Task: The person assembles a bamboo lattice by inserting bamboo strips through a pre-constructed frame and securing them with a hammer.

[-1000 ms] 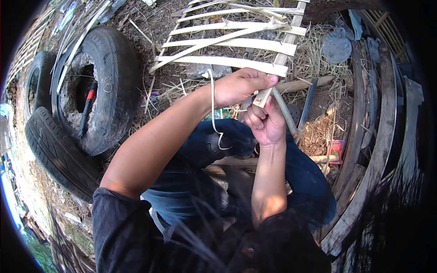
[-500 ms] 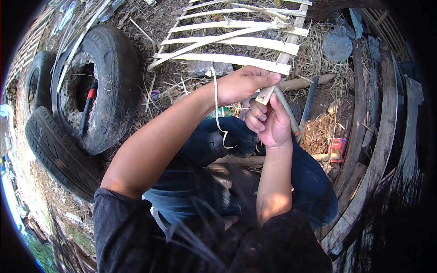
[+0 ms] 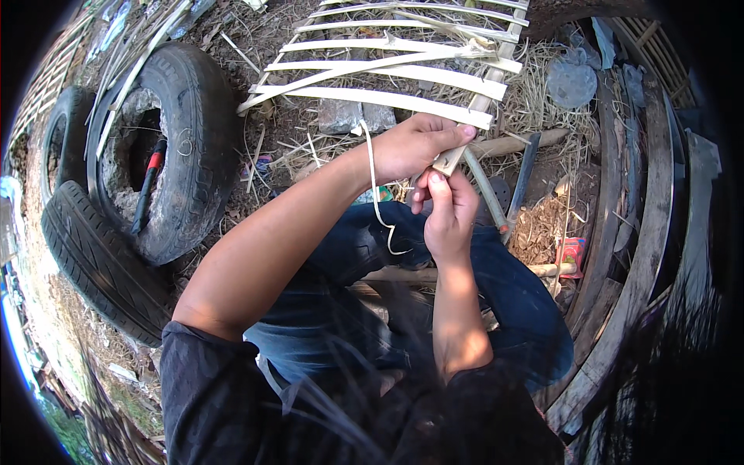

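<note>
A lattice of pale split-bamboo slats (image 3: 372,94) stretches away from me, fixed across long rails. My left hand (image 3: 411,151) is closed round the near end of the right-hand rail (image 3: 447,163), its thumb on top, close to the nearest slat. At the rail's tip, my right hand (image 3: 449,221) presses its thumb on the wood with the fingers curled beneath; whether a small piece is also pinched there is hidden. A thin, curling bamboo strip (image 3: 375,182) hangs over my left wrist toward my knee.
Old tyres (image 3: 194,147) stand at the left, one with a dark red-banded rod (image 3: 151,170) inside. Right of my hands are a stick (image 3: 486,194), a long flat blade (image 3: 525,174) and wood shavings (image 3: 539,229). Weathered planks (image 3: 647,256) edge the right side.
My right hand has turned and moved slightly left, its thumb now on the rail's tip. The lattice has shifted slightly left. My left hand keeps its hold.
</note>
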The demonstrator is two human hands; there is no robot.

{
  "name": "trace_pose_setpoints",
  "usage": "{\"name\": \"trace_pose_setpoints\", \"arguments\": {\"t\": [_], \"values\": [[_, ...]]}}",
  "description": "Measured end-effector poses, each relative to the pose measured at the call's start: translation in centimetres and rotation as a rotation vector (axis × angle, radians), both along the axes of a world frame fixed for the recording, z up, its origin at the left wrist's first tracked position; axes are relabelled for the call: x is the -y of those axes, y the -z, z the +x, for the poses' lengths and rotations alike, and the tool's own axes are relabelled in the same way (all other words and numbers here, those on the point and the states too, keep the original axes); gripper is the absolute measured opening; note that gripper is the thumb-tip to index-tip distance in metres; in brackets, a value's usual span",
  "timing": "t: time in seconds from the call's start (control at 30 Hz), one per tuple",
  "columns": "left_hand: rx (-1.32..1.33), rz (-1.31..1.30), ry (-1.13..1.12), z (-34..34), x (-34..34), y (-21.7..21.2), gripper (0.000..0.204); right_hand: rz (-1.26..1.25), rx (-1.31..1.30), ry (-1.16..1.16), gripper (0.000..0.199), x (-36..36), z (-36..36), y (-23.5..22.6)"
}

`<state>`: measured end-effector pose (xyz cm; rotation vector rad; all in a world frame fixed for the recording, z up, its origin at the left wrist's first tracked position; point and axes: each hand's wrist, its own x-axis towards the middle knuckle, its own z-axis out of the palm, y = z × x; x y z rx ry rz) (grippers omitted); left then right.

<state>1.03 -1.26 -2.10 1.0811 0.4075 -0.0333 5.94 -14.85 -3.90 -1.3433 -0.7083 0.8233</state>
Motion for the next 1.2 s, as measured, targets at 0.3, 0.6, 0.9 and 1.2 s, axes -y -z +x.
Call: {"name": "trace_pose_setpoints", "arguments": {"t": [0.3, 0.6, 0.9, 1.2], "values": [[-0.025, 0.02, -0.025, 0.1, -0.2, -1.2, 0.038, 0.273, -0.679, -0.173, 0.021, 0.7, 0.5, 0.8], [-0.06, -0.026, -0.066, 0.2, 0.6, -0.9, 0.039, -0.02, -0.083, 0.019, 0.029, -0.1, 0.2, 0.2], [-0.032, -0.057, -0.075, 0.2, 0.7, -1.3, 0.037, -0.033, -0.122, 0.254, 0.029, -1.1, -2.5, -0.9], [-0.037, -0.087, -0.203, 0.5, 1.5, -2.0, 0.038, 0.025, 0.064, 0.32, 0.032, -1.0, -3.5, -0.4]]}}
